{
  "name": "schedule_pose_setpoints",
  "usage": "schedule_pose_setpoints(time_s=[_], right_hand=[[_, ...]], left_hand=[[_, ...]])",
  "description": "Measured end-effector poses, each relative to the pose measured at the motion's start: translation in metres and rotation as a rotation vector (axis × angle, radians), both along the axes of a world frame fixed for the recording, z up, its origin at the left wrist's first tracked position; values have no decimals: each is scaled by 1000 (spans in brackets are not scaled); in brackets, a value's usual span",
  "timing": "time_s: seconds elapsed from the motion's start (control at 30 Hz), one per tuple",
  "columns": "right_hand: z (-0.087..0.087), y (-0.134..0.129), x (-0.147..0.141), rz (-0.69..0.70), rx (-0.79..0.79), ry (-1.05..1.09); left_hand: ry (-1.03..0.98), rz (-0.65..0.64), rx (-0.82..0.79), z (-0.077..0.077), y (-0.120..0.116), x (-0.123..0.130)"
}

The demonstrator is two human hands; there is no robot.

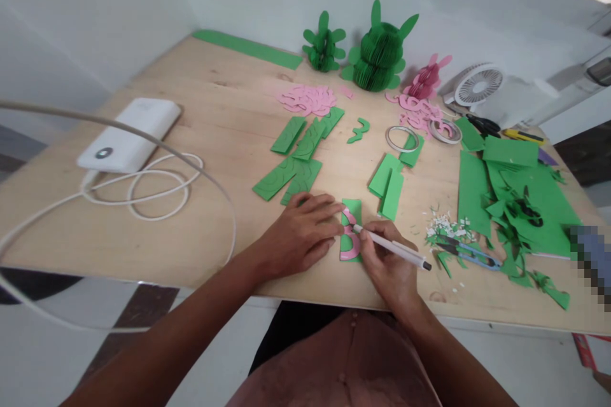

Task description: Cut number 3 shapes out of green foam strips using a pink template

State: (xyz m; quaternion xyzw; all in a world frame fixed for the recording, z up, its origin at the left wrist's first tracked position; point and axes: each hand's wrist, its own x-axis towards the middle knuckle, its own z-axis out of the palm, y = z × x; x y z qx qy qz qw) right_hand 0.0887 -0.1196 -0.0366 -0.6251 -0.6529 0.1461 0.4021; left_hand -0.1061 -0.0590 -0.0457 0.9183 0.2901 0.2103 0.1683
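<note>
My right hand (394,267) is closed around a white pen (398,249) with a dark end. Its tip rests at a pink curved paper cutout (352,248), shaped like a 3, lying on a green paper strip (353,205). My left hand (303,235) lies flat on the table, fingers stretched out, the fingertips touching the cutout's left edge. Folded green strips (289,175) with drawn curved outlines lie beyond my left hand. Past my right hand are more folded green strips (392,194). A green 3-shaped cutout (359,130) lies farther back.
Pink cutouts (310,100) are piled at the back. Green paper figures (377,54), a pink one (427,79) and a fan (478,84) stand by the wall. Tape rolls (401,150), blue snips (470,251) and green scraps (513,229) lie right; a power bank (131,133) with cable lies left.
</note>
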Motion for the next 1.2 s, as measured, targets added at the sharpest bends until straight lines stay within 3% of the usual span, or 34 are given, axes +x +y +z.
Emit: schedule_pose_setpoints(time_s=[1.2], right_hand=[[3, 3, -3, 55, -45, 57]], left_hand=[[-39, -5, 21, 0, 2, 0]])
